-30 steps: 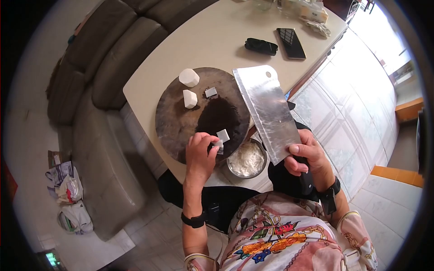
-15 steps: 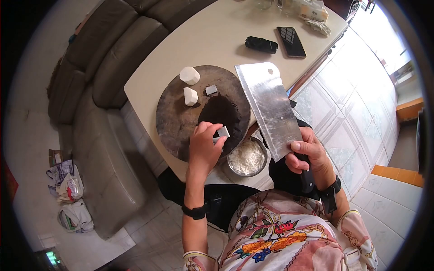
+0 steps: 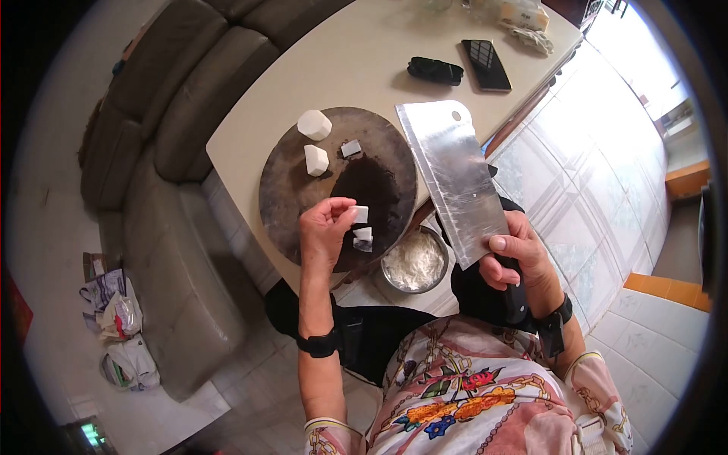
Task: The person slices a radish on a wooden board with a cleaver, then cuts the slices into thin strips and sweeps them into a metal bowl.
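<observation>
My right hand (image 3: 512, 250) is wrapped round the black handle of a cleaver (image 3: 451, 174), whose broad blade is raised to the right of the round wooden chopping board (image 3: 284, 205). Between thumb and fingertips my left hand (image 3: 324, 227) pinches a small white slice (image 3: 359, 214) over the board. Just below it lie more white slices (image 3: 363, 241), close together. A separate small white piece (image 3: 351, 148) rests higher on the board, near two thick white chunks (image 3: 315, 124) that look like peeled radish. A dark wet patch (image 3: 368, 186) covers the board's middle.
A metal bowl (image 3: 415, 262) of white shreds stands below the board's right edge. Farther back on the pale table (image 3: 341, 68) lie a black case (image 3: 435, 70), a phone (image 3: 487, 65) and a tissue pack (image 3: 523, 15). A grey sofa (image 3: 205, 98) curves along the left.
My left hand has moved left and slightly up with a white slice pinched in it, uncovering the slices on the board. The cleaver stays raised in my right hand.
</observation>
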### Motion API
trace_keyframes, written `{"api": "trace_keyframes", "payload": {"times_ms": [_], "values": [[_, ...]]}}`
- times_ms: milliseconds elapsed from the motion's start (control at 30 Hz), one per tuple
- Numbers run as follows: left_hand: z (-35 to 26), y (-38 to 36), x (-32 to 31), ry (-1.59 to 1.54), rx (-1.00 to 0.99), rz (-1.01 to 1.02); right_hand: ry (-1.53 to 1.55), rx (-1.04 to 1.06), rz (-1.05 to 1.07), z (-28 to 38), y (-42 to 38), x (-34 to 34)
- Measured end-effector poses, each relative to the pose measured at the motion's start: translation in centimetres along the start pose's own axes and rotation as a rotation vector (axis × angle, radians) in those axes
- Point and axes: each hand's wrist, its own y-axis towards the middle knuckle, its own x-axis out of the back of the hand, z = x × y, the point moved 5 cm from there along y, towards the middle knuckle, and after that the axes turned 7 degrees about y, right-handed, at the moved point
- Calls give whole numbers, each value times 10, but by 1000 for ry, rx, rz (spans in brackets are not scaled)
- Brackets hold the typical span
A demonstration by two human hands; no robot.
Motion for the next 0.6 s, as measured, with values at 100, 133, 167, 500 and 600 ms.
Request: {"api": "trace_keyframes", "payload": {"times_ms": [100, 133, 167, 500, 600], "values": [[1, -8, 0, 57, 0, -43, -3, -3, -6, 0, 1, -1], [3, -8, -3, 58, 2, -40, -1, -2, -9, 0, 0, -1], [4, -9, -5, 97, -44, -53, 2, -5, -7, 0, 0, -1], [-16, -13, -10, 519, -288, -174, 7, 6, 27, 1, 0, 1], [-24, -9, -9, 453, -239, -167, 12, -13, 20, 2, 1, 2]]}}
